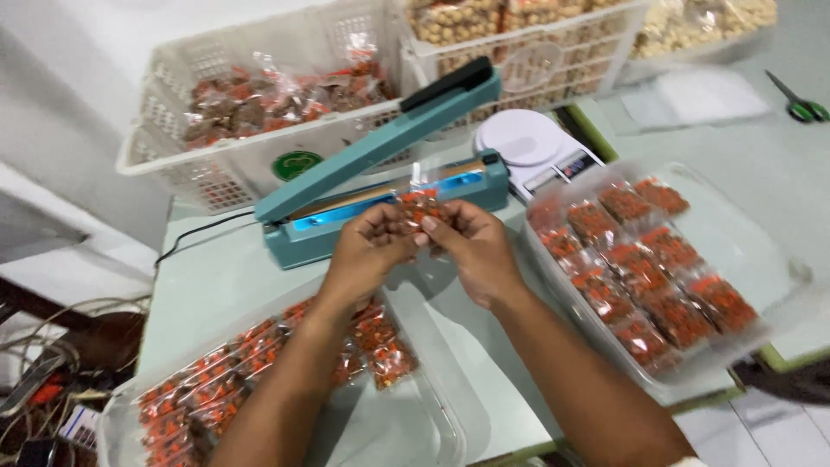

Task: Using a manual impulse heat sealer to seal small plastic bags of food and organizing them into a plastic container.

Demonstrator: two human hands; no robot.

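Head view, looking down: left hand (pixel 370 245) and right hand (pixel 471 245) meet at centre frame, fingers of both pinched on one small clear packet (pixel 421 207) of red snacks. A teal heat sealer (pixel 380 186), its arm raised, sits just beyond at 12 o'clock. Clear trays of filled packets lie at 3 o'clock (pixel 761 251) and 7 o'clock (pixel 432 424).

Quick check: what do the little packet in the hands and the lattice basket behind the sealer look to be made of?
Packet: thin clear plastic film, glossy; orange-red contents show through and it crinkles between left hand and right hand. Lattice basket: probably rigid moulded plastic, matte off-white, with an even grid of holes.
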